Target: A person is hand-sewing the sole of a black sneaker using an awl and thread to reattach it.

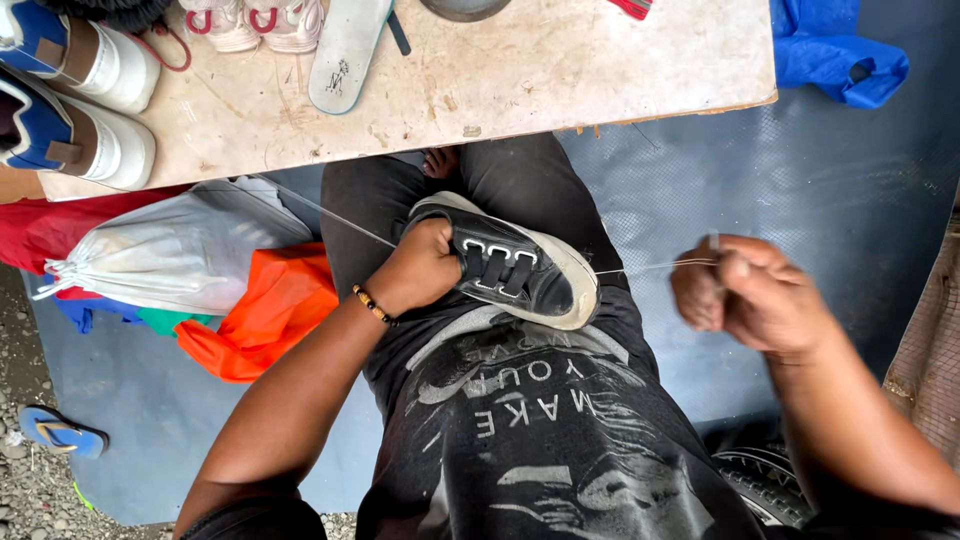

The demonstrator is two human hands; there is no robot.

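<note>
A black shoe (520, 268) with a pale sole and strap buckles rests on my lap, sole edge turned to the right. My left hand (420, 265) grips its heel end. My right hand (740, 295) is closed around a needle or awl and holds a thin pale thread (650, 266) pulled taut from the shoe's toe edge. Another length of thread (330, 215) runs from the shoe up to the left, toward the table.
A worn wooden table (560, 70) lies ahead with blue-and-white sneakers (80, 100), small pink shoes (255, 22) and a loose insole (345, 50). White, orange and red bags (200, 270) sit at left. Blue cloth (830, 50) at top right, a sandal (60, 432) bottom left.
</note>
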